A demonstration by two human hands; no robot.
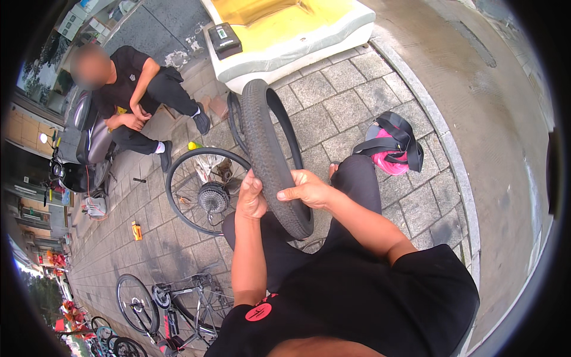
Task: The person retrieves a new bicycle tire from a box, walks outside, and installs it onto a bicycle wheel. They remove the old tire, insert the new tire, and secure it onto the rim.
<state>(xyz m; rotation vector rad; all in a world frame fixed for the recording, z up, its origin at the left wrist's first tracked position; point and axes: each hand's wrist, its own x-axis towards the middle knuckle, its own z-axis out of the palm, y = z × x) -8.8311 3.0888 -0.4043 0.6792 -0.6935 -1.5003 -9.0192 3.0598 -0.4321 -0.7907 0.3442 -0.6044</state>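
A black bicycle tyre (265, 138) stands upright before me, its knobby tread towards me and its hollow inside showing at the right. My right hand (308, 189) grips its right side, thumb on the tread and fingers inside the rim edge. My left hand (252, 196) presses against its left side, fingers partly hidden. Behind my left hand, a bicycle wheel with a rear cassette (213, 197) lies on the paving. A thin black tyre or tube (235, 122) rests on the ground behind the held tyre.
A seated person (129, 89) is at the left, beside a parked scooter (96, 143). A yellow and white sofa (294, 49) carries a black case (225, 40). A pink and black bag (392, 143) lies right. A bicycle (178, 308) and a yellow box (136, 230) are on the lower left paving.
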